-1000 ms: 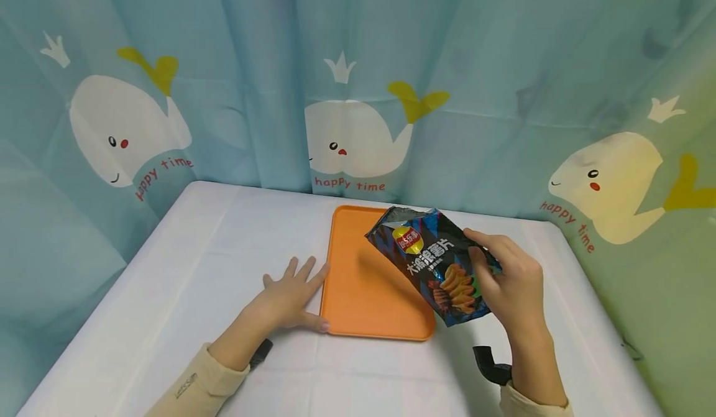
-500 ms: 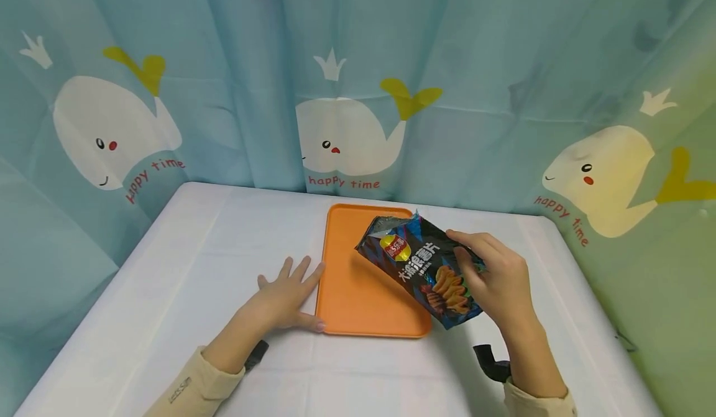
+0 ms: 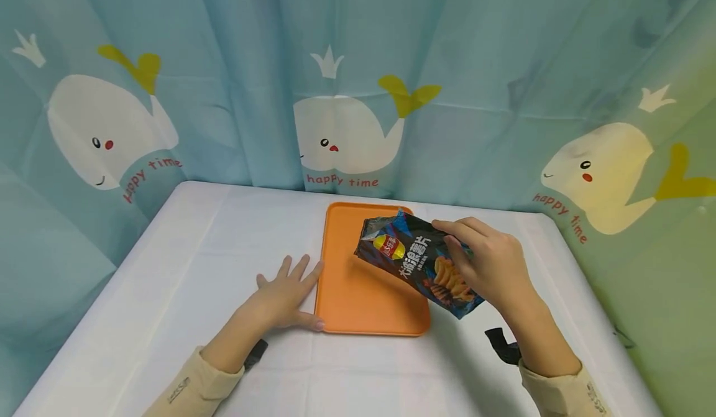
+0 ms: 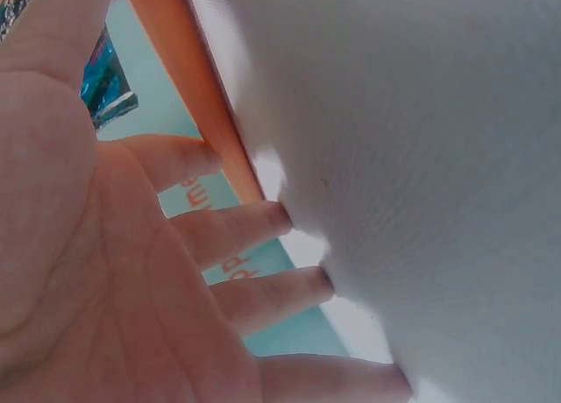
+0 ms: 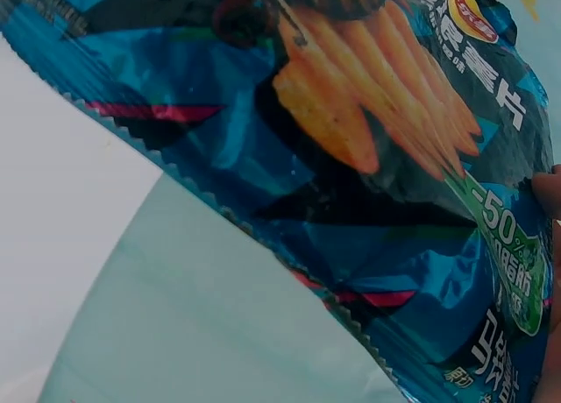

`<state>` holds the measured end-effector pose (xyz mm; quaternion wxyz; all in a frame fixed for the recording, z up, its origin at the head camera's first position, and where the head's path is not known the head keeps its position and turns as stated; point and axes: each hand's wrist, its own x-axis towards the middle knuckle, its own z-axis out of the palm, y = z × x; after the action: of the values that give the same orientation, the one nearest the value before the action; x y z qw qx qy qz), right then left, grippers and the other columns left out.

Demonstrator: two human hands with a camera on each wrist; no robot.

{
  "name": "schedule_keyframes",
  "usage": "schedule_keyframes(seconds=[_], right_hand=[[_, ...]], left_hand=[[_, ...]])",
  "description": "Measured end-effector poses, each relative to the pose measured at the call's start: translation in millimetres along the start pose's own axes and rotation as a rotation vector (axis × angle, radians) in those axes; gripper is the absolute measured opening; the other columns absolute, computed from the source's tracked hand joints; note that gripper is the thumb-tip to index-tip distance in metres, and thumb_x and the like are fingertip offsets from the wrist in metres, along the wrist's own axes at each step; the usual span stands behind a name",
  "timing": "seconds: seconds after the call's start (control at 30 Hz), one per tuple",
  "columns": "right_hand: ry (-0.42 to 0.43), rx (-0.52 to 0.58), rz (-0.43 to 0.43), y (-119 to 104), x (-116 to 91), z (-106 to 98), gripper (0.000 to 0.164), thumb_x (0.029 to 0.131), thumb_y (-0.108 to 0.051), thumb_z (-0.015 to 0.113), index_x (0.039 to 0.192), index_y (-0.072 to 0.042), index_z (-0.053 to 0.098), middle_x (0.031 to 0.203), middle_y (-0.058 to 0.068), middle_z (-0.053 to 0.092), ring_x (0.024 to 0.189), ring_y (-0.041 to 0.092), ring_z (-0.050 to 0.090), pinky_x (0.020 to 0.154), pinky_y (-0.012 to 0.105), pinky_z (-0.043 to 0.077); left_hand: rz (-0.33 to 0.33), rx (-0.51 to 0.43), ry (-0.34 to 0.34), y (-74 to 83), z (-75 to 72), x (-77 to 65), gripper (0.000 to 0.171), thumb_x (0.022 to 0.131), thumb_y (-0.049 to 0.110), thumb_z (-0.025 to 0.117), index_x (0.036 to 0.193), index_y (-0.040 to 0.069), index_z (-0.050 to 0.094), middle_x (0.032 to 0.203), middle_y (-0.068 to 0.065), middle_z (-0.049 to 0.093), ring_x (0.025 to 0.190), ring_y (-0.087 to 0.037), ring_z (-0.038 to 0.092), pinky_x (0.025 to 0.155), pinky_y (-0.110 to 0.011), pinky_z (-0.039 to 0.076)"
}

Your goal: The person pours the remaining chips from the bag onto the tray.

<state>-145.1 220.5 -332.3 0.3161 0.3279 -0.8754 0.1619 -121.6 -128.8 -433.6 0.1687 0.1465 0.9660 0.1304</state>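
A black-and-blue bag of potato chips (image 3: 414, 258) hangs slanted over the right part of an orange tray (image 3: 358, 305), in the head view. Its left end gapes, showing silvery lining. My right hand (image 3: 492, 261) pinches the bag's upper right edge between thumb and fingers. In the right wrist view the printed front of the chip bag (image 5: 351, 158) fills much of the picture. My left hand (image 3: 282, 299) lies with spread fingers on the table, index finger and thumb at the tray's left edge. The left wrist view shows those straight fingers beside the tray's edge (image 4: 188, 79).
A white-covered table (image 3: 235, 230) carries the tray near its back edge. Behind and around it hangs a pale blue-green curtain (image 3: 246, 63) printed with whales. A dark strap piece (image 3: 503, 345) sits at the right wrist.
The right hand has moved left, and the chip bag has shifted left over the tray and tipped flatter. The left hand keeps its place at the tray; the head view has shifted slightly.
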Motion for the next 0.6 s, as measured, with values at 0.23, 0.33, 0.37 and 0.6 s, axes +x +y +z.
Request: schedule_keyframes(seconds=[0.23, 0.33, 0.37, 0.6], right_hand=[[-0.035, -0.010, -0.026, 0, 9, -1, 0.032, 0.086, -0.004, 0.072, 0.114, -0.019, 0.075, 0.093, -0.001, 0.073, 0.051, 0.008, 0.051, 0.045, 0.027, 0.042], [-0.037, -0.024, -0.043, 0, 13, -3, 0.034, 0.084, -0.002, 0.073, 0.113, -0.019, 0.076, 0.093, 0.000, 0.074, 0.050, 0.008, 0.050, 0.044, 0.027, 0.041], [-0.038, -0.030, -0.050, 0, 13, -3, 0.035, 0.083, -0.002, 0.073, 0.113, -0.019, 0.076, 0.093, 0.001, 0.074, 0.050, 0.008, 0.051, 0.044, 0.027, 0.041], [-0.074, -0.063, -0.106, -1, 23, -9, 0.038, 0.082, -0.001, 0.075, 0.115, -0.020, 0.075, 0.093, 0.000, 0.073, 0.049, 0.009, 0.049, 0.044, 0.026, 0.041]], left_hand=[[-0.003, 0.003, -0.006, -0.1, -1.2, -0.5, 0.119, 0.066, 0.068, 0.080, 0.160, 0.019, 0.026, 0.165, -0.018, 0.020, 0.149, -0.052, 0.013, 0.094, -0.088, 0.018], [-0.007, 0.003, -0.008, 0.1, -1.0, -0.6, 0.119, 0.066, 0.068, 0.080, 0.159, 0.019, 0.026, 0.165, -0.018, 0.020, 0.149, -0.052, 0.013, 0.094, -0.087, 0.018], [-0.008, 0.003, -0.009, 0.0, -0.8, -0.6, 0.119, 0.066, 0.068, 0.080, 0.160, 0.019, 0.026, 0.165, -0.018, 0.020, 0.149, -0.051, 0.013, 0.095, -0.087, 0.018], [-0.014, 0.009, -0.013, -0.7, -1.1, 0.6, 0.120, 0.066, 0.069, 0.079, 0.160, 0.019, 0.024, 0.165, -0.018, 0.018, 0.149, -0.051, 0.011, 0.095, -0.087, 0.018]])
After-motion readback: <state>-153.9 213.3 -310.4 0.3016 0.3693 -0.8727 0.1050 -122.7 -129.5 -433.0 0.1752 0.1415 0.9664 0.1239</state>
